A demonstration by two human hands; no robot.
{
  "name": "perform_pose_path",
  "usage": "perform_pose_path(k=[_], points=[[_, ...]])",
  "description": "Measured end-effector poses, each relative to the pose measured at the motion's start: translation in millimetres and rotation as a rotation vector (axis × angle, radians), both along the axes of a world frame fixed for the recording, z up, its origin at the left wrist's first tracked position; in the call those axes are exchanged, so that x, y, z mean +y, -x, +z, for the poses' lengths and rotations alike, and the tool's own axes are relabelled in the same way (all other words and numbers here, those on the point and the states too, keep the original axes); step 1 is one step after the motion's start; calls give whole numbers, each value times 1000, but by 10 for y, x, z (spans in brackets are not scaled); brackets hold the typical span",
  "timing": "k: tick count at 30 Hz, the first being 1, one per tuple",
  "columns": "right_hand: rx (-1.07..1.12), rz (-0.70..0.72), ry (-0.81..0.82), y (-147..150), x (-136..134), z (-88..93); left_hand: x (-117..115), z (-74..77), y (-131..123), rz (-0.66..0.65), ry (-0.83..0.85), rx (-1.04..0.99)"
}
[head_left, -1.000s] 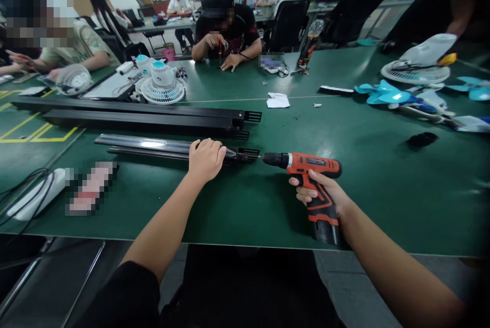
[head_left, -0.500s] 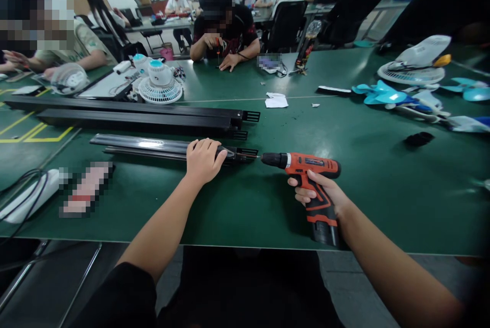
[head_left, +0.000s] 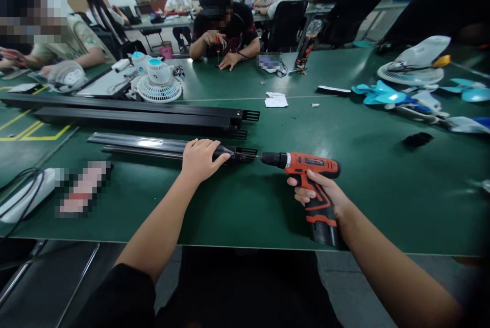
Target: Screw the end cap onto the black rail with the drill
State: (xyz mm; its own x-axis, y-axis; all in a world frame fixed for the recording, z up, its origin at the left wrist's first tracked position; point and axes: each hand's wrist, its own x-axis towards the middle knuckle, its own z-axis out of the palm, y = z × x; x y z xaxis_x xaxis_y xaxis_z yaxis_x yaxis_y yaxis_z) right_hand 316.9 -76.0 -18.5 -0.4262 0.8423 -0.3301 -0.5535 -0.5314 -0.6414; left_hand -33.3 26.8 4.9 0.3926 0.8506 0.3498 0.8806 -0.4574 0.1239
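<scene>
My left hand (head_left: 201, 158) lies over the right part of a glossy black bar (head_left: 141, 142), fingers curled over its far side and thumb along the near side. At the bar's right end sits a slotted black end piece (head_left: 248, 153). In my right hand (head_left: 325, 187) is an orange and black cordless drill (head_left: 312, 163), held by its grip with the index finger near the trigger. The drill points left, level with the table, and its thin bit reaches the end piece. Whether the tip is inside a screw is too small to tell.
Longer black bars (head_left: 133, 116) lie just beyond. Fan parts (head_left: 158, 88) stand back left, with blue fan blades (head_left: 378, 94) at right. A pixelated pink item (head_left: 84, 187) and a white cabled device (head_left: 28, 195) are near left. A co-worker (head_left: 225, 32) holds a screwdriver across the table.
My left hand and the bar under it appear slightly further left. The drill stays almost in place, its bit still at the end piece.
</scene>
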Motion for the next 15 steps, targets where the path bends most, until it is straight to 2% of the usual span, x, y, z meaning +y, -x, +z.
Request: perform_pose_path(k=[15], points=[[32,-45,19,8,-7,-26,-4,8,42,-46,3,50]])
